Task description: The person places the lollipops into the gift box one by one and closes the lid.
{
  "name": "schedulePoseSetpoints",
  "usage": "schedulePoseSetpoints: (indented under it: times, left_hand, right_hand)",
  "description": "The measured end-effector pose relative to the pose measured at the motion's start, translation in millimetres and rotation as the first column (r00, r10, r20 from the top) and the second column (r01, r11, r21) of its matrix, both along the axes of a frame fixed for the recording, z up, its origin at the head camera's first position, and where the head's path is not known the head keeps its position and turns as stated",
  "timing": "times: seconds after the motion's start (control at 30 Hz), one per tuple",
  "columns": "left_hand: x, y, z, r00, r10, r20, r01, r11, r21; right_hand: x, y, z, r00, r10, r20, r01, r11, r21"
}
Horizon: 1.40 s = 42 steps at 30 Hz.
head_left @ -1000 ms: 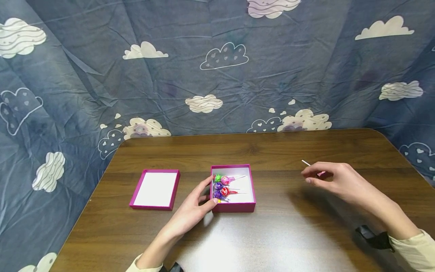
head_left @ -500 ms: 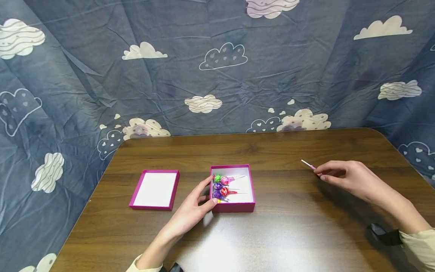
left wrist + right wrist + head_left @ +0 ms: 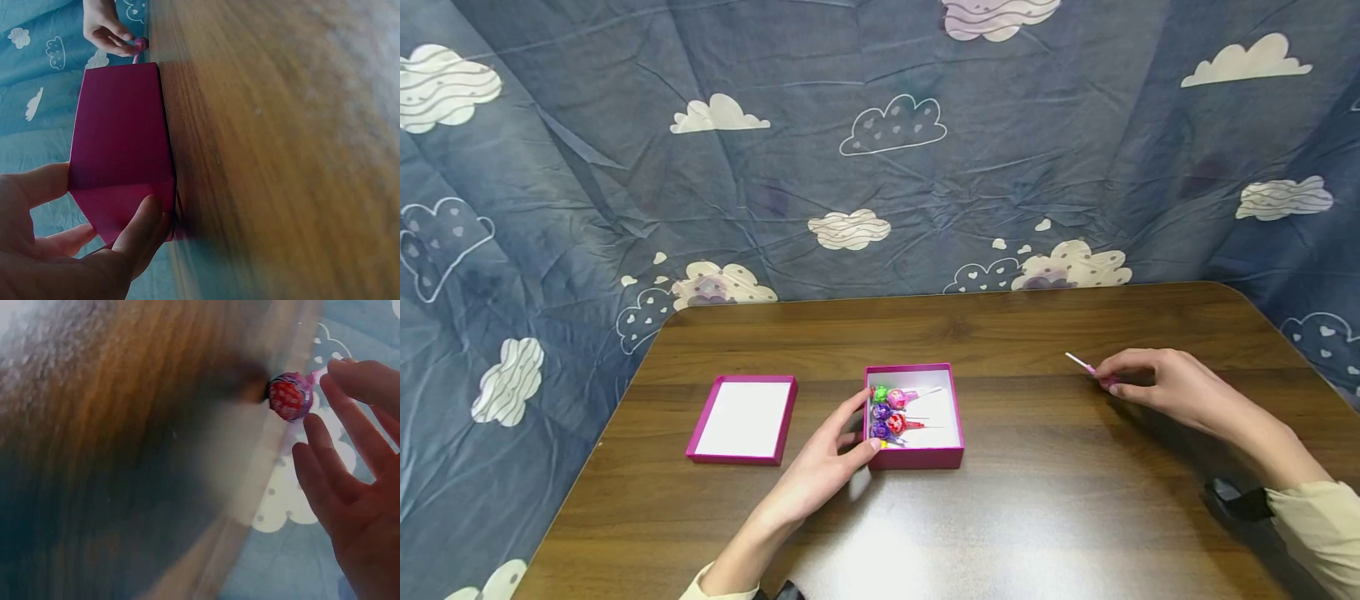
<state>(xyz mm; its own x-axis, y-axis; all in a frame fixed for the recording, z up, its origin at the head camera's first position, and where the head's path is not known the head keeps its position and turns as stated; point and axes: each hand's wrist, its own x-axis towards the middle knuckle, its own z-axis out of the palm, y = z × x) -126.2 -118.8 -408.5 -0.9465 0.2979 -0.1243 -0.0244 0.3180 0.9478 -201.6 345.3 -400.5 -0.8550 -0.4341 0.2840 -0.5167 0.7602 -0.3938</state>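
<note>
My left hand point(image 3: 820, 467) grips the left end of an open magenta box point(image 3: 917, 458). In the left wrist view, its fingertips point(image 3: 149, 209) press on the box's outer walls. Several wrapped lollipops point(image 3: 897, 423) lie inside, heads toward the left wall, in green, pink, purple and red. At the right, my right hand point(image 3: 1172, 396) pinches a pink lollipop point(image 3: 1090, 368) near its head, the white stick pointing up and left, low over the table. In the right wrist view, the red-and-purple lollipop head point(image 3: 290, 399) shows just past the fingertips.
A magenta lid point(image 3: 741, 417) with a white inside lies left of the box, its inside facing up. The brown wooden table point(image 3: 1000, 333) ends at a blue cloth point(image 3: 775, 183) printed with clouds.
My right hand has shifted slightly right, uncovering more of the lollipop, whose stick stays in nearly the same spot. My left hand and the box have not moved.
</note>
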Motion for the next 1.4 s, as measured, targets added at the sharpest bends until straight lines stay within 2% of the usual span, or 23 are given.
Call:
schedulePoseSetpoints:
  times: [0.27, 0.57, 0.8, 1.03, 1.23, 1.4]
  left_hand:
    - [-0.1, 0.0, 0.2, 1.0, -0.009, 0.002, 0.009, 1.0, 0.009]
    - [-1.1, -1.0, 2.3, 1.0, -0.004, -0.005, 0.004, 1.0, 0.005]
    - [-0.5, -0.5, 2.6, 1.0, -0.003, -0.008, 0.003, 1.0, 0.008]
    - [-0.4, 0.7, 3.8, 1.0, -0.007, -0.008, 0.007, 1.0, 0.01]
    - [-0.6, 0.9, 3.0, 1.0, -0.012, -0.003, 0.012, 1.0, 0.011]
    - [0.0, 0.9, 3.8, 1.0, -0.013, -0.001, 0.013, 1.0, 0.018]
  right_hand:
    - [-5.4, -0.3, -9.2, 0.993, 0.032, 0.118, -0.03, 0.999, -0.017]
    - [0.1, -7.6, -7.4, 0.963, 0.105, 0.247, -0.094, 0.994, -0.055]
    - [5.2, -16.3, -8.4, 0.966, 0.073, 0.247, -0.071, 0.997, -0.016]
    - [11.2, -24.3, -7.5, 0.963, -0.021, 0.268, 0.014, 1.0, 0.025]
    - [14.8, -32.1, -9.0, 0.979, -0.037, 0.2, 0.033, 0.999, 0.023]
    - [18.1, -39.6, -8.9, 0.984, -0.041, 0.172, 0.045, 0.999, -0.024]
